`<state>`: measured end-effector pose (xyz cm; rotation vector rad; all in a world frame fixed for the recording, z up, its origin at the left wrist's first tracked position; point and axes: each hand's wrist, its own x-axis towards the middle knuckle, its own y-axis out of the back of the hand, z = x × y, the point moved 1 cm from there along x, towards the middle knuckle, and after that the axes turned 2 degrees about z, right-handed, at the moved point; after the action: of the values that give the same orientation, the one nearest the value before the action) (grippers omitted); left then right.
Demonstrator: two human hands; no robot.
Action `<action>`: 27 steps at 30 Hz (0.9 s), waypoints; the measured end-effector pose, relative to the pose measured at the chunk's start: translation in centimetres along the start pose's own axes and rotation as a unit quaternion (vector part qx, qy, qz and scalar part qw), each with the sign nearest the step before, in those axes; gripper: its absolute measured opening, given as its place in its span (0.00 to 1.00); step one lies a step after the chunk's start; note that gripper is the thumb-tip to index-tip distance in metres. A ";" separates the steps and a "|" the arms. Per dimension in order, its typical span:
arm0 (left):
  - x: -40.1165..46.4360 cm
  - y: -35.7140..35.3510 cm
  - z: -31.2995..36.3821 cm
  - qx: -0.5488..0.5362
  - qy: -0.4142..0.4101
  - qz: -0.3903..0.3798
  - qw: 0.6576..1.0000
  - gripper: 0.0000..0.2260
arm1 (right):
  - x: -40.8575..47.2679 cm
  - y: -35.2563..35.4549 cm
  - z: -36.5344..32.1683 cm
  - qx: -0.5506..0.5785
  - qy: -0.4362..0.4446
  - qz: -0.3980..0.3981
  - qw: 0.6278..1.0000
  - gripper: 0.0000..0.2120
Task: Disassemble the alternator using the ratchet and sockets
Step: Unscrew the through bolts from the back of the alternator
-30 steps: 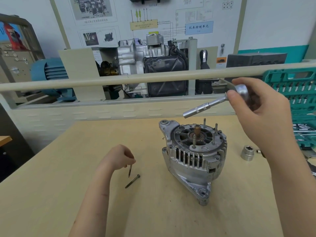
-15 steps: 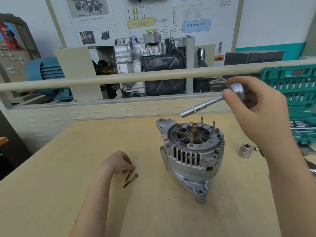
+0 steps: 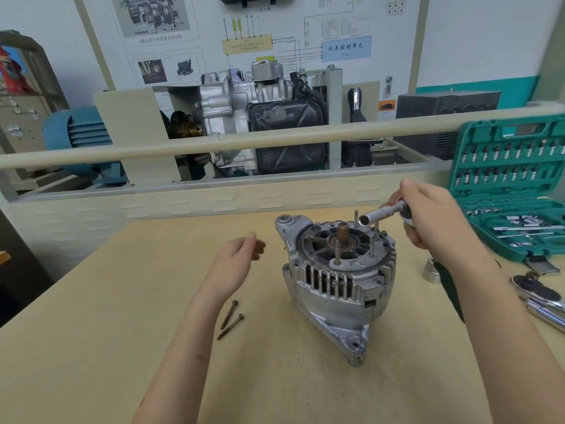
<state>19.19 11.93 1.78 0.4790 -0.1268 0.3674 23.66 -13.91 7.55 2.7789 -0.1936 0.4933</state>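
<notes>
Right hand (image 3: pixel 437 221) grips ratchet (image 3: pixel 383 214); left hand (image 3: pixel 234 264) open, probably blurred; seat socket squarely on alternator (image 3: pixel 336 276) 1 o'clock stud.

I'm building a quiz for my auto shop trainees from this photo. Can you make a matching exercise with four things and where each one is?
Things:
1. alternator
2. two loose bolts
3. ratchet with long socket
4. green socket case

Places:
A. open at the table's right edge
B. held in the right hand
C. standing mid-table
D. lying on the table below the left hand

Pairs: 1-C, 2-D, 3-B, 4-A
</notes>
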 end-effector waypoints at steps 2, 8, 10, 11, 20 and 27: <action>-1.3 -1.6 1.8 -0.054 -0.013 -0.025 0.998 0.21 | 0.4 -0.3 0.6 0.005 -0.029 -0.010 1.000 0.18; -3.0 -5.5 3.3 -0.152 0.002 -0.076 0.985 0.16 | 0.0 -0.6 1.1 -0.030 -0.062 -0.111 0.991 0.18; -2.8 -5.4 3.2 -0.177 0.024 -0.067 0.982 0.13 | -0.3 -0.4 0.7 -0.055 -0.051 -0.132 0.988 0.18; -2.8 -5.3 3.1 -0.183 0.036 -0.061 0.981 0.13 | -0.4 -0.2 0.5 -0.064 -0.048 -0.135 0.988 0.18; -2.9 -4.8 3.6 -0.156 0.049 -0.026 0.986 0.23 | -0.9 1.8 -0.7 -0.090 -0.053 -0.162 0.981 0.18; -3.1 -4.7 3.8 -0.147 0.044 -0.045 0.987 0.20 | -1.6 2.6 -1.8 -0.071 -0.042 -0.170 0.982 0.16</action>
<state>17.89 5.32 2.45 0.1766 -0.0707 0.2745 21.11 -15.62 9.33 2.6170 0.2181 0.2635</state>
